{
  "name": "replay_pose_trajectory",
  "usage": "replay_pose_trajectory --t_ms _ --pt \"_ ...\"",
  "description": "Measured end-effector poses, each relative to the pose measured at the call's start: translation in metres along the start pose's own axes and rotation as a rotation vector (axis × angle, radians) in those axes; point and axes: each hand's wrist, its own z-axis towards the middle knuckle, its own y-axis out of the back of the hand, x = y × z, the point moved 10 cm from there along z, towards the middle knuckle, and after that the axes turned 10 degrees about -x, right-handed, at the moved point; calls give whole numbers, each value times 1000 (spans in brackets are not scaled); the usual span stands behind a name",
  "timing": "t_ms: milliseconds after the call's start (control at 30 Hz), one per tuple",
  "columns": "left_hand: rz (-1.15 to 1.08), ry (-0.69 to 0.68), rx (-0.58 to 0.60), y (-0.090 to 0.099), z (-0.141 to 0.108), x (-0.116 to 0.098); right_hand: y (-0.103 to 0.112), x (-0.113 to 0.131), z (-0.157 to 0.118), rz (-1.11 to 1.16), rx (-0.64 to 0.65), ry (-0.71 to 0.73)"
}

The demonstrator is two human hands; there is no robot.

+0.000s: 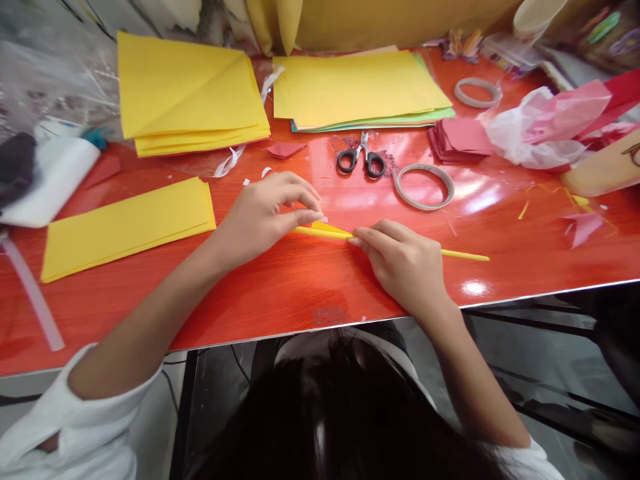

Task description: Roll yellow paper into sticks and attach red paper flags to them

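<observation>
Fingers (367, 235) of the right hand (407, 263) grasp a thin yellow paper roll (336, 235), thumb and forefinger closed on it near the centre of the frame. The roll lies nearly level in the picture, its right end sticking out past the hand and its left end running to the left hand (277, 210). Between the hands a small yellow flap (324, 227) stands up from the roll. The left thumb and forefinger are bent close together beside a small whitish scrap (323, 219); whether they grip it or the roll, I cannot tell.

Around this spreads the glossy red worktop (250, 293). Just above the hands lie black-handled scissors (362, 147), blades pointing up the frame, and right of them a ring of tape (423, 205). Left of the left hand rest yellow paper strips (130, 227), overlapping. Farther out, a stack of yellow sheets (190, 93) fills the upper left, and a second stack (355, 87), yellow over green, sits at upper centre. Dark red paper pieces (463, 140) are piled to its lower right, next to crumpled pink and white tissue (555, 123) at the right, below another tape ring (477, 104)
</observation>
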Motion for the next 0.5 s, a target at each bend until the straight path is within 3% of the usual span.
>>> replay_pose_trajectory --t_ms 233,500 --pt "45 174 86 -15 -8 21 0 0 0 -4 1 -6" --pt "13 225 104 -19 -9 25 4 6 0 -33 -30 54"
